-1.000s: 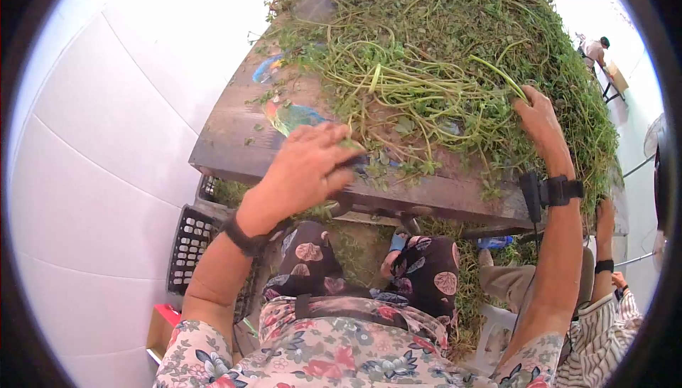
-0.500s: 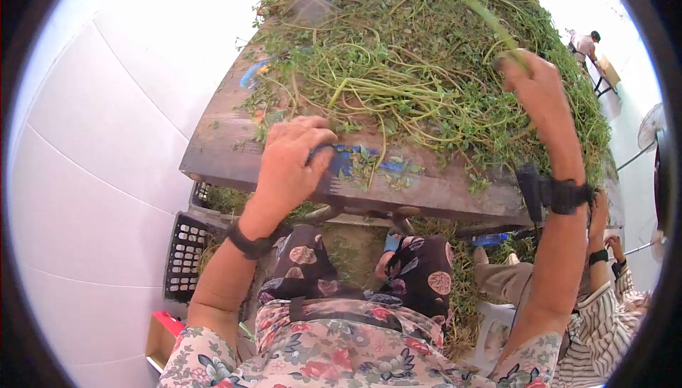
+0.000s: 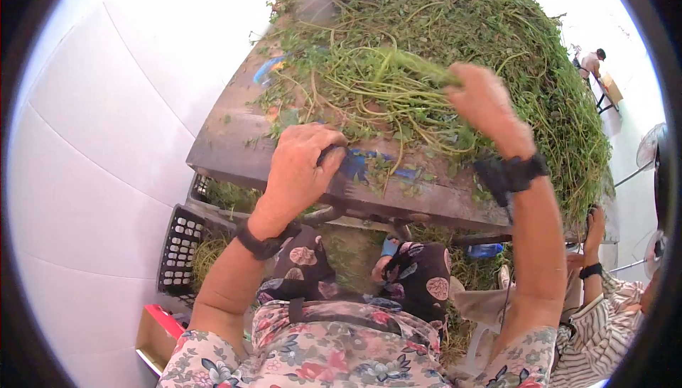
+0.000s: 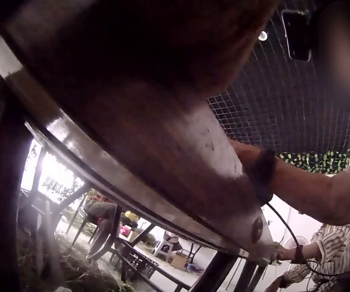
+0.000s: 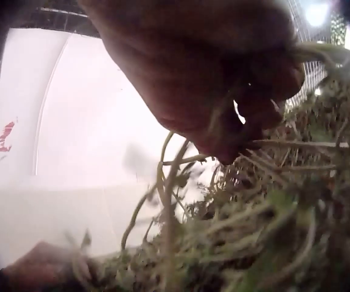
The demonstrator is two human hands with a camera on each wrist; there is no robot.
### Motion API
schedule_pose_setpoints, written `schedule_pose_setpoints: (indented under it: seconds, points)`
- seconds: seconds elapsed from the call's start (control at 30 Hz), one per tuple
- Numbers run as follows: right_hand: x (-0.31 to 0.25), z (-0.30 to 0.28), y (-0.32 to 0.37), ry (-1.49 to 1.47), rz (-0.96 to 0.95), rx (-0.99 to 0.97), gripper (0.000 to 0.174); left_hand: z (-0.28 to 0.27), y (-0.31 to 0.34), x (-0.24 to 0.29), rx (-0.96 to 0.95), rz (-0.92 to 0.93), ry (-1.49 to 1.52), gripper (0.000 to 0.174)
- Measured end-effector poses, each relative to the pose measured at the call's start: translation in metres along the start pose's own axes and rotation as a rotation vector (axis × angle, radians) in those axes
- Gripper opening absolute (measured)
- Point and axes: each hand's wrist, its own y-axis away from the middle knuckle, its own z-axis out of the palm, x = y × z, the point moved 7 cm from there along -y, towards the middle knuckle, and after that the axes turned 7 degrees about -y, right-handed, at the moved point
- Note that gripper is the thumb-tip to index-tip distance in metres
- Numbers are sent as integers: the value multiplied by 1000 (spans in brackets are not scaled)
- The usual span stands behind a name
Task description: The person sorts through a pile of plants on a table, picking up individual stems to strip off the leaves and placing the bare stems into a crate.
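Observation:
In the head view my right hand [image 3: 486, 104] holds a bunch of green stems [image 3: 419, 67], blurred, over the near part of a large heap of leafy stalks [image 3: 483, 25]. In the right wrist view the fingers [image 5: 242, 121] curl around stems just above the tangled greens [image 5: 272, 231]. My left hand [image 3: 302, 168] rests at the near edge of the wooden table [image 3: 234, 150], fingers bent, beside a blue patch [image 3: 362, 164]. A dark spot shows between its thumb and fingers; I cannot tell whether it holds anything. The left wrist view shows that hand mostly in shadow.
Black plastic crates [image 3: 181, 249] with plant scraps stand below the table's left side. A red-edged cardboard box [image 3: 158, 335] lies near my left elbow. Another person in a striped sleeve [image 3: 590, 331] works close on the right. A fan [image 3: 652, 150] stands beyond.
My right hand lifted a green stem from the heap's right side, then swung left and lower with it. The left hand drew back slightly left to the table edge and stayed there.

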Motion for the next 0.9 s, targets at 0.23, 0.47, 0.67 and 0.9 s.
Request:
schedule_pose_setpoints:
  seconds: [0.23, 0.47, 0.67, 0.9]
  points:
    - [65, -163, -10, -287, -7, 718, 38, 0, -2, 1, -6, 4, -11, 14]
    - [90, -178, -3, -593, 251, 655, 27, 1, -2, 2, -18, 1, -35, 14]
    - [49, -140, 28, -860, 205, 560, 26, -1, -2, 3, 0, -2, -18, 13]
    - [55, -122, 56, -1251, 331, 598, 15, -4, -2, 5, 24, 14, -25, 12]
